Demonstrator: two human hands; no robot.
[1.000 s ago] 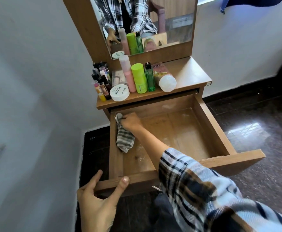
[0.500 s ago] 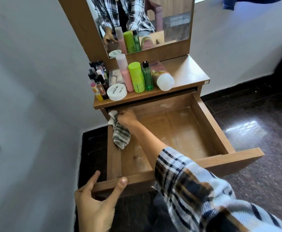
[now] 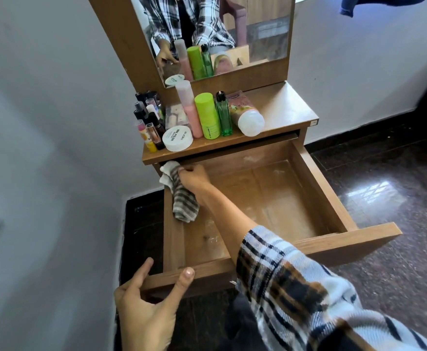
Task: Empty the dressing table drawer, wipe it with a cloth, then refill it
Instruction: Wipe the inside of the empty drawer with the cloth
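Observation:
The wooden drawer stands pulled out with nothing in it but pale dust smears on its floor. My right hand grips a striped grey cloth at the drawer's back left corner, draped over the left wall. My left hand holds the drawer's front panel at its left end, thumb on the top edge. On the dressing table top stand a white nail polish remover jar, a pink bottle, a lime green bottle, a green glass bottle, a lying tube and several small bottles.
A mirror rises behind the table top and reflects me. A white wall is close on the left. Dark polished floor spreads to the right and under the drawer.
My right hand has slid the cloth up along the left wall to the drawer's back corner. My left hand keeps its hold on the front panel.

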